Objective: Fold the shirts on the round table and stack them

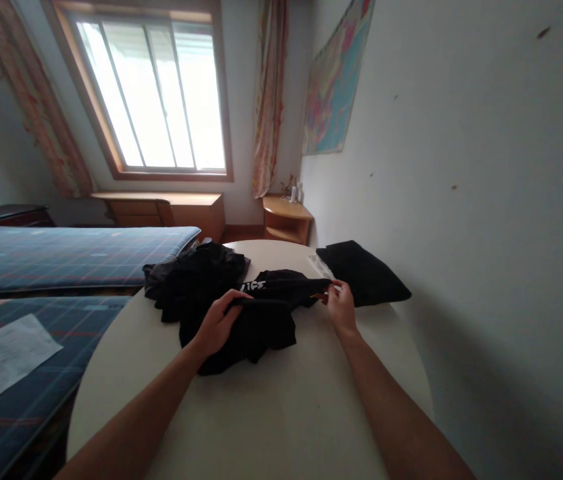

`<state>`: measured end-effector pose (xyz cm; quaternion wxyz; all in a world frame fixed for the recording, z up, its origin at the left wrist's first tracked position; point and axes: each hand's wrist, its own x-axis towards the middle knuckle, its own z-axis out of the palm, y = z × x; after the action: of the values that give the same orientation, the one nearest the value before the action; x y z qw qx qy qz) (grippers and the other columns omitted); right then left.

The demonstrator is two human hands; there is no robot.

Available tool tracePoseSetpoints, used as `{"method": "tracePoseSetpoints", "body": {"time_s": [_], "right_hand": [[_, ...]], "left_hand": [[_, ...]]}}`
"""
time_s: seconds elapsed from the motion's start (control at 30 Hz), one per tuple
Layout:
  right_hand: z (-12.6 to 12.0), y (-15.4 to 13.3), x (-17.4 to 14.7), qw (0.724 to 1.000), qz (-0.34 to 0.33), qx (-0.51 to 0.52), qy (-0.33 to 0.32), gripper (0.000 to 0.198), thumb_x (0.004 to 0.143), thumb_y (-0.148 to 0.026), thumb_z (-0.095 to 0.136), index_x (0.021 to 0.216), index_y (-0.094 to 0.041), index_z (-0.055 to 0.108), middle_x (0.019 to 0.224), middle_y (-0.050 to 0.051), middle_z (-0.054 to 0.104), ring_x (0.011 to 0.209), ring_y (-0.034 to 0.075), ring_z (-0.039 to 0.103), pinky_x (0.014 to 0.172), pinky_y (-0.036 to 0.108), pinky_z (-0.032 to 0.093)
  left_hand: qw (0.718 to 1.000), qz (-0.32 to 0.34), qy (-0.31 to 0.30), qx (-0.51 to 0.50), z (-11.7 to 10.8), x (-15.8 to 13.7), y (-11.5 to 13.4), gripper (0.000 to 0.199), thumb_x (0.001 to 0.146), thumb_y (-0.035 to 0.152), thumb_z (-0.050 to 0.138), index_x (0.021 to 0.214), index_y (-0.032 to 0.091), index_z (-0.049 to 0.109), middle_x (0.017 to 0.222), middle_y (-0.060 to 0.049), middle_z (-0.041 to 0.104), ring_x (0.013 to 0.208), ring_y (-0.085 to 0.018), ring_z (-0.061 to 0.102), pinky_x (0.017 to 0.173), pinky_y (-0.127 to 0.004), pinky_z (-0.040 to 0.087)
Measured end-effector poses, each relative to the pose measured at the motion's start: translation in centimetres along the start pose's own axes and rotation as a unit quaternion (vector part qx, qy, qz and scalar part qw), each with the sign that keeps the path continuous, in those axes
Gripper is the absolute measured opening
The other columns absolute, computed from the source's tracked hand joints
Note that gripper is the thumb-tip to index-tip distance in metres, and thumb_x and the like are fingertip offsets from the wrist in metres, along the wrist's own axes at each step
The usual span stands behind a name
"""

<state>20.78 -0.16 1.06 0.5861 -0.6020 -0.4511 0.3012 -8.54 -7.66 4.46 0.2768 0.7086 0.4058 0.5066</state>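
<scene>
A black garment with white lettering (256,327) lies rumpled across the middle of the round table. My left hand (218,323) grips its near part, thumb on top and the other fingers hidden in the cloth. At the garment's right end, my right hand (340,303) pinches an edge, which is pulled out taut to the right. A heap of dark clothes (201,270) sits just beyond my left hand. Past my right hand rests a flat, folded black cloth (364,270), with something pale and patterned showing under its left side.
The white round table (281,413) stands close to the right wall. Two beds with blue plaid mattresses (61,257) are on the left, a paper sheet (8,360) on the nearer one. Beyond are a wooden desk (196,207) and a corner shelf (286,210).
</scene>
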Motion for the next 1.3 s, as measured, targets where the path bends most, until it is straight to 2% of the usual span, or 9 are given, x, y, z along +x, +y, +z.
{"method": "tracePoseSetpoints", "body": {"time_s": [0.2,0.37,0.47,0.6,0.87,0.97,1.1,1.2,1.3], "right_hand": [[-0.2,-0.6,-1.2,0.992,-0.107,-0.054,-0.038,0.051,0.084,-0.023,0.045,0.135,-0.019,0.042,0.139,0.017,0.054,0.114,0.025,0.064,0.091,0.041,0.055],[-0.3,-2.1,-3.9,0.905,-0.241,-0.224,-0.269,0.036,0.082,-0.027,0.062,0.117,-0.024,0.066,0.159,0.009,0.030,0.148,0.027,0.024,0.118,0.048,0.026],[-0.4,-2.8,-5.1,0.853,-0.219,-0.263,-0.395,0.043,0.075,-0.045,0.076,0.113,-0.026,0.069,0.161,0.008,0.028,0.152,0.033,0.010,0.119,0.055,0.019],[0.0,-3.4,-6.4,0.827,-0.197,-0.291,-0.439,0.051,0.067,-0.055,0.081,0.109,-0.027,0.070,0.162,0.007,0.025,0.151,0.038,0.002,0.118,0.061,0.011],[1.6,-5.2,-9.3,0.786,-0.235,-0.274,-0.502,0.048,0.080,-0.066,0.065,0.106,-0.027,0.072,0.163,0.003,0.025,0.152,0.033,0.000,0.118,0.061,-0.005],[1.7,-5.1,-9.2,0.801,-0.277,-0.247,-0.470,0.033,0.078,-0.054,0.073,0.094,-0.025,0.071,0.153,0.005,0.045,0.150,0.033,0.015,0.118,0.061,0.002],[1.3,-4.7,-7.3,0.883,-0.253,-0.173,-0.355,0.020,0.089,-0.037,0.059,0.100,-0.023,0.067,0.114,0.008,0.071,0.115,0.025,0.061,0.106,0.046,0.038],[-0.2,-4.8,-5.0,0.944,-0.247,-0.118,-0.184,0.027,0.093,-0.038,0.048,0.106,-0.020,0.064,0.101,0.007,0.071,0.093,0.022,0.064,0.089,0.038,0.048],[-2.2,-5.0,-3.0,0.956,-0.282,-0.081,0.008,0.028,0.093,-0.032,0.042,0.106,-0.019,0.063,0.103,0.008,0.069,0.096,0.023,0.062,0.090,0.039,0.046]], "left_hand": [[0.985,-0.042,0.132,-0.105,-1.2,0.7,-0.7,0.022,0.083,0.035,0.045,0.089,0.020,0.061,0.087,-0.003,0.068,0.086,-0.022,0.062,0.084,-0.032,0.048],[0.971,-0.085,0.162,-0.156,-1.3,1.2,-0.8,0.019,0.076,0.036,0.049,0.077,0.019,0.058,0.077,-0.002,0.065,0.078,-0.020,0.061,0.078,-0.031,0.049],[0.950,-0.131,0.222,-0.178,-1.8,1.4,-1.5,0.022,0.073,0.039,0.052,0.079,0.020,0.058,0.079,-0.001,0.064,0.077,-0.020,0.061,0.075,-0.030,0.049],[0.918,-0.222,0.310,-0.109,-2.5,1.7,-3.1,0.030,0.071,0.044,0.053,0.087,0.019,0.061,0.075,0.001,0.060,0.072,-0.019,0.057,0.067,-0.028,0.047],[0.917,-0.236,0.304,-0.109,-2.7,1.6,-4.1,0.028,0.075,0.042,0.054,0.090,0.019,0.061,0.074,0.001,0.060,0.070,-0.018,0.058,0.065,-0.028,0.046],[0.918,-0.238,0.293,-0.124,-2.6,1.7,-3.9,0.028,0.074,0.041,0.054,0.091,0.019,0.061,0.071,0.002,0.059,0.067,-0.018,0.057,0.063,-0.028,0.046],[0.916,-0.235,0.258,-0.198,-2.3,1.8,-2.9,0.026,0.071,0.035,0.055,0.090,0.019,0.061,0.072,0.002,0.060,0.064,-0.015,0.057,0.059,-0.024,0.046],[0.906,-0.223,0.138,-0.331,-1.9,1.5,-1.7,0.021,0.068,0.029,0.062,0.086,0.018,0.061,0.068,0.004,0.058,0.061,-0.012,0.056,0.056,-0.019,0.046],[0.918,-0.204,-0.028,-0.338,-1.1,1.0,-0.6,0.024,0.077,0.036,0.067,0.093,0.017,0.065,0.079,-0.001,0.065,0.071,-0.014,0.062,0.061,-0.021,0.050]]}}
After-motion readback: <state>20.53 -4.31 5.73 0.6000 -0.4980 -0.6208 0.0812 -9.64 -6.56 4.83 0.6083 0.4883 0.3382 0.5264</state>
